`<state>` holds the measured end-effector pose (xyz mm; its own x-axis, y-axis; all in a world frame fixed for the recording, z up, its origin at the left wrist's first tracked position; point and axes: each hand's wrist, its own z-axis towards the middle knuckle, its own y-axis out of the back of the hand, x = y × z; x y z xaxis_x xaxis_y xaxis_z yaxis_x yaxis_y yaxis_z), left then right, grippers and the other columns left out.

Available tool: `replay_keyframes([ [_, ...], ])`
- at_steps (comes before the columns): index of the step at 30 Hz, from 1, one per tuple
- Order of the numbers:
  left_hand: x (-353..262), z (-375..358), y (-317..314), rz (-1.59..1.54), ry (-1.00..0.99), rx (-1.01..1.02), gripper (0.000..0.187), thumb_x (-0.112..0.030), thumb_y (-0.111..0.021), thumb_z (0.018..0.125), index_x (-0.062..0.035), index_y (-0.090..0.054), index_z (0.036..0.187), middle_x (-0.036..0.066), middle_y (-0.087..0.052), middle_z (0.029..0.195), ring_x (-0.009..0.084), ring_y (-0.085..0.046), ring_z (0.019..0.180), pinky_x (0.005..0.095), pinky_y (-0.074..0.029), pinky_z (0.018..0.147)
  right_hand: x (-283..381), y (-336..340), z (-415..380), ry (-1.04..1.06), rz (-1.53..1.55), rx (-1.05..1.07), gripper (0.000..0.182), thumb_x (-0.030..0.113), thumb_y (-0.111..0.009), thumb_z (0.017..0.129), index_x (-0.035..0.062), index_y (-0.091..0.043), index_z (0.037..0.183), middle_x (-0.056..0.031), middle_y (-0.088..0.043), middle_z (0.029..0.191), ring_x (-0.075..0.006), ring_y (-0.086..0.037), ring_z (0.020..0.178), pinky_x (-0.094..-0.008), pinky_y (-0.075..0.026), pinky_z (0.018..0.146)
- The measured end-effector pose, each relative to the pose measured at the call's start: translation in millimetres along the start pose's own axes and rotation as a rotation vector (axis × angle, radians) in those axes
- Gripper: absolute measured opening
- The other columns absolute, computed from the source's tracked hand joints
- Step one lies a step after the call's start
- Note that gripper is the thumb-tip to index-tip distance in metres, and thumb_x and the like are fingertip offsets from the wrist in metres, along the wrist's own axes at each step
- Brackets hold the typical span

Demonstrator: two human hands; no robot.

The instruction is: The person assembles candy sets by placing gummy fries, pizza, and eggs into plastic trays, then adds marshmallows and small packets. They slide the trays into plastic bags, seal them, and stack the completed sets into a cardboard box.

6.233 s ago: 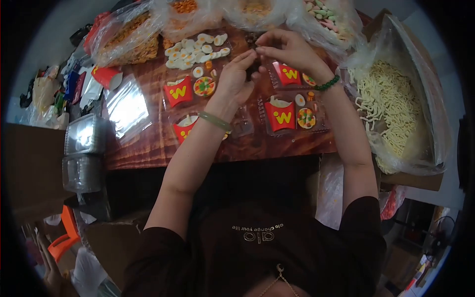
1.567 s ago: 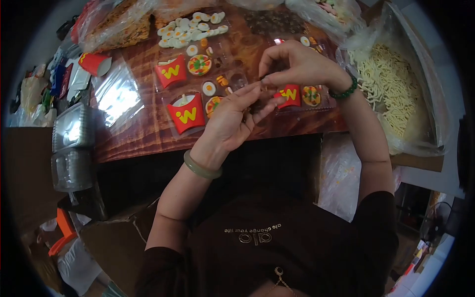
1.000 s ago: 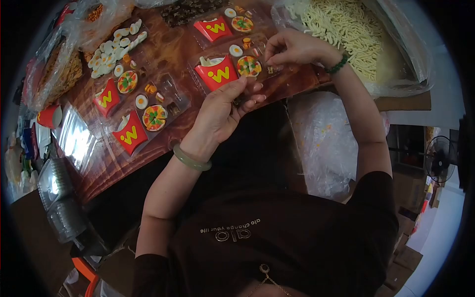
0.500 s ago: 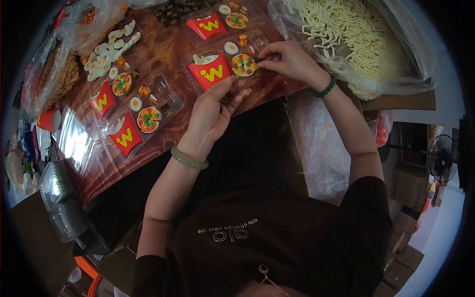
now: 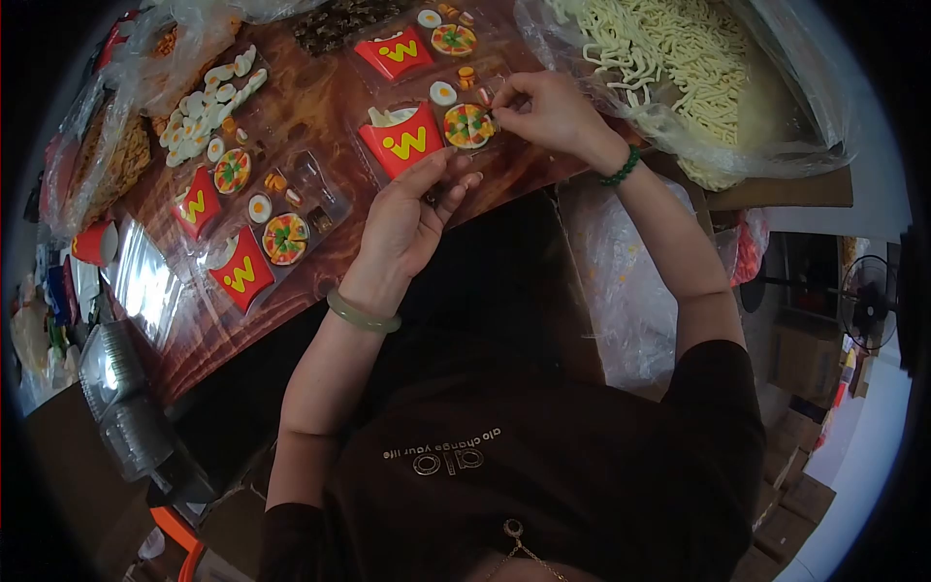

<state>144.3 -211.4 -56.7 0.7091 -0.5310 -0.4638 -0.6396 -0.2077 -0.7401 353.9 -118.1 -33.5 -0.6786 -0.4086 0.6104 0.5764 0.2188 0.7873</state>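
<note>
My left hand (image 5: 405, 215), with a pale green bangle at the wrist, is curled beside the lower edge of a red toy fries box (image 5: 402, 141) marked with a yellow W shape. What its fingers enclose, if anything, is hidden. My right hand (image 5: 551, 114), wearing a dark green bead bracelet, pinches thumb and finger together at the right edge of a toy pizza (image 5: 468, 126); something small and dark shows at the fingertips. Box and pizza lie in a clear plastic tray, with a fried egg piece (image 5: 442, 93) and a small burger (image 5: 466, 77) above them.
Another filled tray holds a red box (image 5: 393, 51) at the back. More red boxes (image 5: 241, 272) and toy food lie left, below a pile of egg pieces (image 5: 208, 109). A plastic bag of cream noodle-like strands (image 5: 679, 68) sits right. Stacked clear trays (image 5: 126, 388) stand lower left.
My right hand has shifted slightly left and closed its pinch nearer the pizza's edge. The whole view has moved a little; my left hand stays by the fries box.
</note>
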Motion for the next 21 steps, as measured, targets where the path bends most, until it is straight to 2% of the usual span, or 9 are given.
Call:
replay_keyframes([
  [1, 0.0, -0.2, 0.8, -0.004, 0.001, -0.002, 0.028, -0.011, -0.049, 0.096, 0.0052, -0.053, 0.118, 0.015, -0.062, 0.108, 0.0274, -0.061, 0.101, 0.0269, -0.053, 0.081, -3.1, 1.4, -0.2, -0.05, 0.072, -0.003, 0.018, 0.015, -0.066, 0.08, -0.0015, -0.065, 0.085, -0.0041, -0.066, 0.077, -0.01, -0.06, 0.068, -0.0255, -0.049, 0.063],
  [5, -0.8, -1.2, 0.0, -0.01, 0.012, -0.006, 0.029, -0.011, -0.049, 0.096, 0.0053, -0.053, 0.119, 0.015, -0.062, 0.108, 0.0271, -0.061, 0.101, 0.0273, -0.053, 0.082, -5.0, 17.5, -3.1, -0.152, 0.03, 0.022, 0.017, 0.014, -0.065, 0.08, -0.0021, -0.065, 0.084, -0.0028, -0.066, 0.076, -0.0098, -0.06, 0.069, -0.0256, -0.049, 0.063],
  [8, -0.5, -0.7, 0.5, 0.004, 0.001, 0.005, 0.029, -0.011, -0.049, 0.096, 0.0053, -0.052, 0.12, 0.015, -0.061, 0.108, 0.027, -0.061, 0.101, 0.0275, -0.053, 0.082, -17.3, 8.8, -5.5, -0.059, -0.027, 0.028, 0.014, 0.012, -0.065, 0.08, -0.0016, -0.065, 0.084, -0.0043, -0.066, 0.076, -0.0099, -0.06, 0.069, -0.0252, -0.049, 0.063],
  [10, -1.4, -1.3, 0.9, -0.003, 0.003, 0.001, 0.03, -0.011, -0.049, 0.096, 0.0054, -0.052, 0.12, 0.014, -0.061, 0.109, 0.0269, -0.061, 0.101, 0.0276, -0.053, 0.082, -19.3, 1.3, -7.1, 0.046, 0.024, 0.003, 0.015, 0.015, -0.066, 0.077, 0.0019, -0.066, 0.086, -0.01, -0.065, 0.072, -0.0222, -0.064, 0.066, -0.0329, -0.05, 0.062],
  [14, -2.2, -1.0, 1.8, -0.005, -0.014, 0.007, 0.03, -0.012, -0.049, 0.096, 0.0056, -0.052, 0.12, 0.014, -0.061, 0.109, 0.027, -0.061, 0.101, 0.0275, -0.053, 0.081, -14.7, 2.9, -16.9, 0.05, 0.003, -0.039, 0.014, 0.011, -0.065, 0.079, 0.0029, -0.064, 0.09, -0.01, -0.062, 0.077, -0.0248, -0.062, 0.068, -0.0351, -0.049, 0.062],
  [16, -1.2, 0.4, 4.4, -0.014, 0.015, 0.002, 0.029, -0.012, -0.049, 0.096, 0.0051, -0.052, 0.119, 0.014, -0.061, 0.108, 0.0272, -0.062, 0.1, 0.0278, -0.053, 0.081, -18.2, -2.1, -23.7, 0.322, -0.099, -0.151, 0.014, 0.005, -0.065, 0.081, 0.003, -0.063, 0.094, -0.0079, -0.058, 0.08, -0.0211, -0.058, 0.066, -0.031, -0.047, 0.061],
  [17, -0.7, -0.6, 4.0, -0.013, 0.001, 0.005, 0.029, -0.012, -0.049, 0.096, 0.0051, -0.052, 0.119, 0.014, -0.061, 0.108, 0.0272, -0.062, 0.1, 0.0278, -0.053, 0.081, -20.3, -2.4, -25.3, 0.317, -0.102, -0.123, 0.014, 0.005, -0.064, 0.081, 0.0034, -0.063, 0.095, -0.0091, -0.057, 0.086, -0.0242, -0.058, 0.074, -0.0309, -0.047, 0.064],
  [21, -0.4, 0.2, 4.9, -0.035, 0.022, 0.003, 0.026, -0.013, -0.05, 0.096, 0.003, -0.055, 0.115, 0.013, -0.062, 0.105, 0.0265, -0.062, 0.098, 0.0265, -0.054, 0.078, -15.6, -2.6, -22.3, 0.41, -0.12, -0.177, 0.015, 0.005, -0.065, 0.08, 0.0042, -0.064, 0.095, -0.0087, -0.057, 0.086, -0.0239, -0.059, 0.077, -0.0313, -0.048, 0.066],
])
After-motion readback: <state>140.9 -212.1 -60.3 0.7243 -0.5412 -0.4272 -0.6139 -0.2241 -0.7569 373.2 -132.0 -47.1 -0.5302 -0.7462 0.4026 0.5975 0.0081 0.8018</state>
